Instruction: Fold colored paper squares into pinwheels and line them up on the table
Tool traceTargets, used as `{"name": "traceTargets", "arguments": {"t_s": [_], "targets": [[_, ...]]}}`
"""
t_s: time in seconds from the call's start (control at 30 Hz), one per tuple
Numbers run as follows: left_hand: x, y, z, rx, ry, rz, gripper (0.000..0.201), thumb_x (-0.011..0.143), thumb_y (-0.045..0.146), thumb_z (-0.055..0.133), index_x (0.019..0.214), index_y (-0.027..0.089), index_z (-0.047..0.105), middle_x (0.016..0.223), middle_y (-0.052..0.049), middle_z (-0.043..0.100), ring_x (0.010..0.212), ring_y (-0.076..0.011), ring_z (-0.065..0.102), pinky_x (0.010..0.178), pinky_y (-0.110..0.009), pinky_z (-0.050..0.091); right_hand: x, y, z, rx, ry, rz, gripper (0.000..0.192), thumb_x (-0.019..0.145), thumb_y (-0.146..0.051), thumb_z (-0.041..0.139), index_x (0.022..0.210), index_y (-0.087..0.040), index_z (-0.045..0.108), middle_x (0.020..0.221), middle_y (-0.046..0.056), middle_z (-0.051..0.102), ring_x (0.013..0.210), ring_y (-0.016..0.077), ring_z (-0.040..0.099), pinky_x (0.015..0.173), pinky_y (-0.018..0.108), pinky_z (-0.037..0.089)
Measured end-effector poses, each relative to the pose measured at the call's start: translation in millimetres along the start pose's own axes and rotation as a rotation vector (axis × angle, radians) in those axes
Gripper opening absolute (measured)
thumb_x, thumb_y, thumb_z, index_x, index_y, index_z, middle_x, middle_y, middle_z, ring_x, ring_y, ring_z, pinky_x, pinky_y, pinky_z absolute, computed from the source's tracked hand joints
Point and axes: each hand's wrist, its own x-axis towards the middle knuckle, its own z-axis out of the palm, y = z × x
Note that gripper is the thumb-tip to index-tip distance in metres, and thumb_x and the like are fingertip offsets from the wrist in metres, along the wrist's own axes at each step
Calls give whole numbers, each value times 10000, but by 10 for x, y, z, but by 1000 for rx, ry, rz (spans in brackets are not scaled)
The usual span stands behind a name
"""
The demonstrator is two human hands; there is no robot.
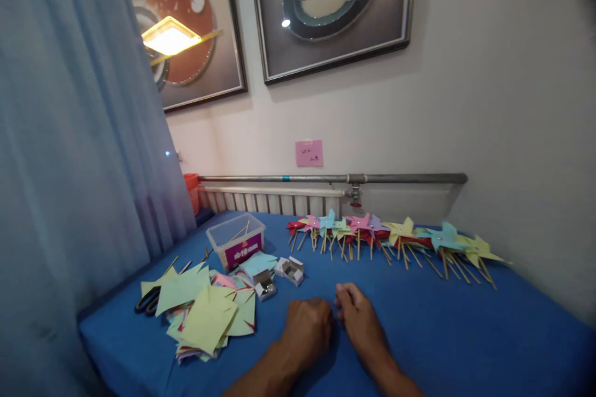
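Left hand (310, 325) is fisted; right hand's (356, 313) fingers are curled together; whether either grips anything cannot be determined. The open white box (291, 271) stands on the table (447, 335), beyond the left hand, the nearer one.

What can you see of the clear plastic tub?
The tub is boxy, open-topped and see-through, apparently rigid plastic, with a purple label bearing pale print on its front. It stands upright on the blue cloth, behind the paper pile. Thin sticks lean inside. A light blue sheet lies by its front; contact is unclear.
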Motion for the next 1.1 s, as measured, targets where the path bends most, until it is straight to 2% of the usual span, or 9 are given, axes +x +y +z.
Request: {"name": "traceTargets", "arguments": {"t_s": [0.2, 0.7, 0.93, 1.0, 1.1], "targets": [[-4, -18, -120, 56, -72, 30, 295, 1045, 217, 475, 1096, 162, 761, 1077, -141, 807, 917, -272, 770, 767, -347, 526, 16, 33, -4, -7, -22, 18, 438, 850, -701, 498, 731, -281, 535, 644, -1, 620, 533, 180, 565, 493, 289, 418], [-9, -4, -108, 78, -105, 50, 279, 1040, 225, 488, 1111, 157, 749, 1081, -152, 802, 908, -267, 763, 798, -343, 540, 51, 70, 5, -36, -51, 19, 459, 859, -729, 494, 725, -290, 503, 581, -17, 578, 528, 189, 560, 489, 285, 404], [12, -75, -46, -41, 26, -25, 245, 1016, 211, 517, 1064, 181, 756, 1030, -156, 793, 902, -262, 745, 785, -345, 517, 46, 55, 20, -6, -49, 40, 447, 848, -719, 502, 731, -287, 503, 586, -25, 566, 507, 176, 525, 495, 294, 395], [18, -120, -111, -36, 88, -84, 273, 1031, 198, 489, 1046, 186, 761, 1029, -150, 792, 934, -260, 743, 805, -340, 514, 41, 47, 19, -12, -55, 40, 443, 855, -712, 498, 733, -286, 512, 570, -32, 549, 498, 172, 512, 498, 293, 390], [41, -285, -329, 0, 185, -221, 320, 1062, 201, 446, 1034, 186, 765, 1047, -135, 791, 992, -249, 738, 859, -326, 502, 31, 34, 22, -13, -48, 48, 453, 857, -719, 485, 723, -287, 512, 545, -45, 513, 484, 169, 489, 494, 292, 381]]}}
